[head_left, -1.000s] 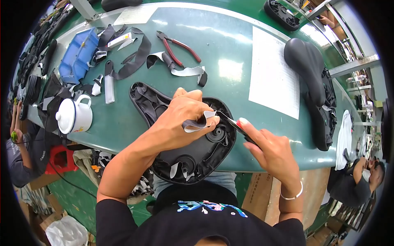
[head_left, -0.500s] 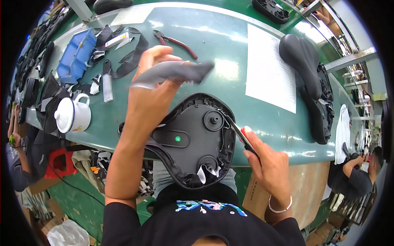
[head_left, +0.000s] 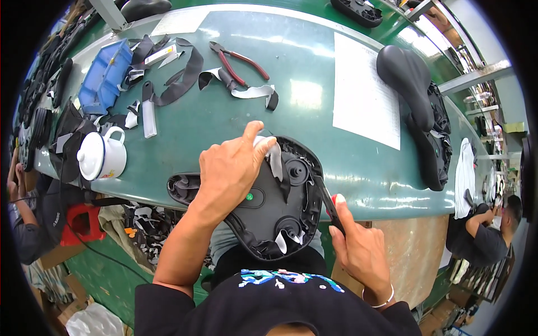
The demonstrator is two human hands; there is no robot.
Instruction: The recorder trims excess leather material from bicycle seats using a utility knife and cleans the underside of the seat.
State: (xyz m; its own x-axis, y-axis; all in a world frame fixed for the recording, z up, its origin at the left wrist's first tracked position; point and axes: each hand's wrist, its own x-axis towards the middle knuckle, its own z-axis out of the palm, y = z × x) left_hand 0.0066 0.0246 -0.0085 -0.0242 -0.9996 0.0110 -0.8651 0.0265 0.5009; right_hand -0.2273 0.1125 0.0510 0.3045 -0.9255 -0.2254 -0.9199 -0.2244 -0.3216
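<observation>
A black bicycle saddle (head_left: pixel 269 193) lies upside down across my lap, against the table's front edge. Its underside shows two round bosses and a green dot sticker, with gathered cover material around the rim. My left hand (head_left: pixel 230 171) is over the saddle's far left side, thumb and fingers pinching a grey-white strip of cover material (head_left: pixel 275 162) that hangs toward the middle. In my right hand (head_left: pixel 358 243) is a slim dark knife (head_left: pixel 332 209) with a bit of red on it, its tip at the saddle's right rim. A white scrap (head_left: pixel 281 242) sticks up near the lower boss.
Red-handled pliers (head_left: pixel 242 64) and a cut-off strip (head_left: pixel 252 91) lie on the green table. To the left stand a blue bin (head_left: pixel 106 75) and a white lidded mug (head_left: pixel 102 155). Finished saddles (head_left: pixel 406 78) and a paper sheet (head_left: pixel 367 92) are at right. People work on both sides.
The strip my left hand held in the air now lies beside the pliers. That hand has come down to the saddle and pinches another strip. My right hand has shifted slightly, still with the knife.
</observation>
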